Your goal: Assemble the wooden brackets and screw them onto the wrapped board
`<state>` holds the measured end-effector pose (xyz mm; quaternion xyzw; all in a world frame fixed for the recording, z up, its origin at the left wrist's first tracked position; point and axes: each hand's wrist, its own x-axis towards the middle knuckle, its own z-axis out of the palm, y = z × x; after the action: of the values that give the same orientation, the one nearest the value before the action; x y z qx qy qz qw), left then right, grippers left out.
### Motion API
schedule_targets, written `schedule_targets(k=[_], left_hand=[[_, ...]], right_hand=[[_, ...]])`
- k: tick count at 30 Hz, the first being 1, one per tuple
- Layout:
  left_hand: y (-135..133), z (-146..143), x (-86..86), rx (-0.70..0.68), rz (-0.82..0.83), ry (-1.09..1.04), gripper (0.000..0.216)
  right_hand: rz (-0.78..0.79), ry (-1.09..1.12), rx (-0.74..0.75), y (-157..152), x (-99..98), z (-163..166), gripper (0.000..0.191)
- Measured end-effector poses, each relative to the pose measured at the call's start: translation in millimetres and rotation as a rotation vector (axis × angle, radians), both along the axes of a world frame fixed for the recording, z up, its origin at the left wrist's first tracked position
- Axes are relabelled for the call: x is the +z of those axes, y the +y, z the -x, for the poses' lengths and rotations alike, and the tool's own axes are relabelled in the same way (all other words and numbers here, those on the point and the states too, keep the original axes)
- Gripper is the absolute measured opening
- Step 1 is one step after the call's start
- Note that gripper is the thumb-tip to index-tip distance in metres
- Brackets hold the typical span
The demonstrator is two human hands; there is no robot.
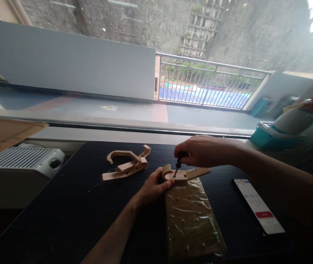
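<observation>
My right hand is closed around the dark handle of a screwdriver, which points down with its tip at a hole in a curved wooden hook. That hook lies across the far end of a board wrapped in shiny clear film, with several small bumps or holes on it. Fingers and thumb of my left hand grip the hook's curled left end and steady it. To the left, several more wooden hooks lie piled together, with a thin dark screw close by.
A phone showing a timer lies on the black table at the right. Behind the table runs a window sill. A white radiator and a brown cardboard piece are on the left; a teal bin is at the back right.
</observation>
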<state>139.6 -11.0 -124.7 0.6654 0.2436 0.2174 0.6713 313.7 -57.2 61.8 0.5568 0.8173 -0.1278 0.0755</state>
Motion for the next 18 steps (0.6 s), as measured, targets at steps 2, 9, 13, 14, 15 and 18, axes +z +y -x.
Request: schedule_targets(k=[2, 9, 13, 14, 15, 18], left_hand=[[0.0, 0.1, 0.0, 0.002, 0.005, 0.0, 0.041], [-0.6, -0.2, 0.1, -0.005, 0.041, -0.02, 0.039], [-0.7, -0.5, -1.0, -0.006, 0.026, -0.028, 0.038], [-0.6, -0.4, -1.1, -0.008, 0.022, -0.028, 0.038], [-0.5, -0.1, -1.1, -0.01, 0.018, -0.026, 0.037], [0.1, 0.7, -0.9, -0.011, -0.01, -0.009, 0.038]], right_hand=[[0.004, 0.01, 0.016, -1.0, 0.6, -0.3, 0.023], [-0.044, -0.002, -0.001, 0.3, -7.6, 0.5, 0.025], [-0.074, -0.041, -0.03, 1.9, -9.5, 1.7, 0.031], [-0.068, -0.048, -0.035, 1.9, -8.7, 1.7, 0.032], [-0.06, -0.049, -0.04, 1.8, -7.4, 1.5, 0.032], [-0.037, -0.015, -0.028, 0.8, -3.0, -0.4, 0.028]])
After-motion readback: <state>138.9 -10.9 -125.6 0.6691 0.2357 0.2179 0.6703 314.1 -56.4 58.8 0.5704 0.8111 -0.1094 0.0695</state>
